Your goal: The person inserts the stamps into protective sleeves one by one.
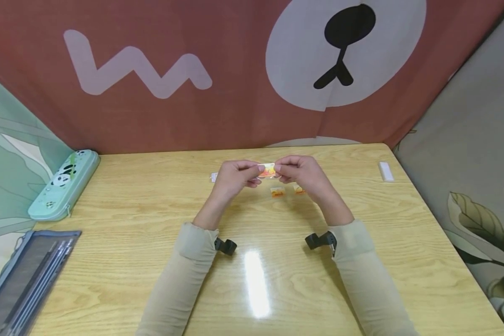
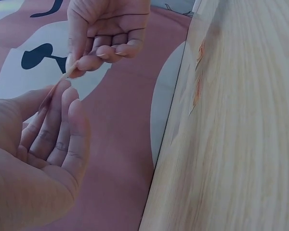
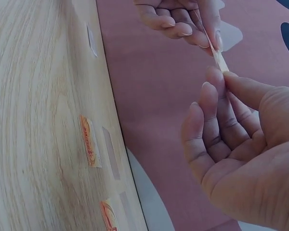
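Between both hands is a small, flat orange-and-yellow printed piece (image 1: 267, 171), held up above the far part of the table. My left hand (image 1: 234, 177) pinches its left end between thumb and fingers. The right hand (image 1: 304, 173) pinches the opposite end the same way. Both wrist views show the piece (image 3: 220, 60) almost edge-on, so its exact kind cannot be told. Two similar orange printed pieces, one in front (image 1: 277, 192) and one partly behind the right hand (image 1: 298, 189), lie on the table below. A small white piece (image 1: 213, 177) lies beside the left hand.
A white block (image 1: 386, 171) lies near the table's right edge. At the left are a mint panda pencil case (image 1: 65, 185) and a mesh zip pouch (image 1: 33, 280) with long thin items inside. A reddish-brown printed curtain (image 1: 235, 116) hangs behind the wooden table (image 1: 143, 210).
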`<state>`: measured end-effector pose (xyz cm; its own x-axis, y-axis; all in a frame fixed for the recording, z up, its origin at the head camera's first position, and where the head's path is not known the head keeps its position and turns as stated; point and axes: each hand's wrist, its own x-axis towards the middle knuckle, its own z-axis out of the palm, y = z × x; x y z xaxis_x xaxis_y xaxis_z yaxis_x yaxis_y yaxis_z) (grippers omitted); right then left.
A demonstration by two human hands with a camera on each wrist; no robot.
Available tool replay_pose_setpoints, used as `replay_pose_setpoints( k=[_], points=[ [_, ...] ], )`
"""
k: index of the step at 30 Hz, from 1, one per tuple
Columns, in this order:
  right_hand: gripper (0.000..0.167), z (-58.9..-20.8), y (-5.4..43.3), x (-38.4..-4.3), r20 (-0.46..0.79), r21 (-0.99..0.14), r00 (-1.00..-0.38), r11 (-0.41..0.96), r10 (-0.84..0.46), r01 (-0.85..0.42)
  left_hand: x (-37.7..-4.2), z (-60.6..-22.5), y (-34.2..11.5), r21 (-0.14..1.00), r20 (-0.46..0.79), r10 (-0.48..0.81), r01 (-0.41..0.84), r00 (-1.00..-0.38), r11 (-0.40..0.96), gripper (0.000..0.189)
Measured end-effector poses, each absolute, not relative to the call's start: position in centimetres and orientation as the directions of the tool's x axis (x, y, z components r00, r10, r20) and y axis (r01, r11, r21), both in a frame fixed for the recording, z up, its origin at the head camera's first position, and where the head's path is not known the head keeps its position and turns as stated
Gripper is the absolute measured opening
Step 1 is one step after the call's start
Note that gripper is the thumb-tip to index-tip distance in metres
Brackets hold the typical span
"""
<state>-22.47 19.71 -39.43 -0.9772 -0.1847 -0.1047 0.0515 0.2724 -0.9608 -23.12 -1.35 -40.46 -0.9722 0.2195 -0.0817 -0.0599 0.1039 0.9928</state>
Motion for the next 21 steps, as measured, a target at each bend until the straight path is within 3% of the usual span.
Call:
replay_pose_setpoints(
  k=[21],
  points=[
    [0.027, -39.73, 19.56, -22.55, -0.150, -0.934, -0.965, 0.350, -0.216, 0.066, -23.24, -40.66, -1.32, 0.991, -0.098, 0.280, -0.068, -0.955, 0.114, 0.020]
  ],
)
